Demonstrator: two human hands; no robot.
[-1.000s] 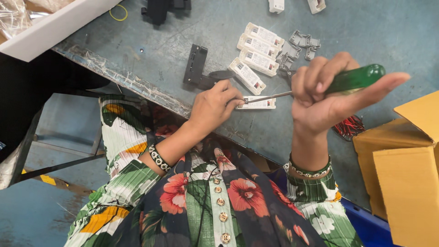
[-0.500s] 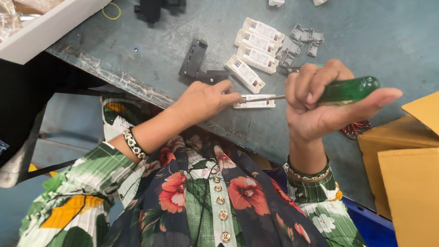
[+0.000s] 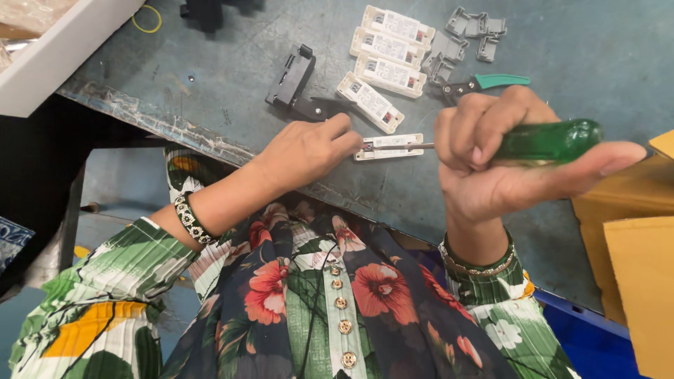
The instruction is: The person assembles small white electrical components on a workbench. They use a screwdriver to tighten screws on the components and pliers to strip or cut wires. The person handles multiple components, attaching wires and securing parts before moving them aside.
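While the right hand (image 3: pixel 505 168) wraps a green-handled screwdriver (image 3: pixel 547 140), its shaft runs left into a small white module (image 3: pixel 390 146) near the table edge (image 3: pixel 140 116), long axis left-right. The left hand (image 3: pixel 309 151), nearer, pinches that module's left end, apparently closed on it. Farther off lie four more white modules (image 3: pixel 387 49), roughly five grey housings (image 3: pixel 467 31), one black bracket (image 3: pixel 291 81), and one teal-handled cutter (image 3: pixel 484 84).

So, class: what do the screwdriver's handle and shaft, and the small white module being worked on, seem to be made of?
Screwdriver handle: translucent green plastic, glossy; light glints off it.
Screwdriver shaft: thin grey bar, likely steel.
White module: matte white plastic casing, probably moulded.
The right hand grips the handle; the left hand steadies the module.
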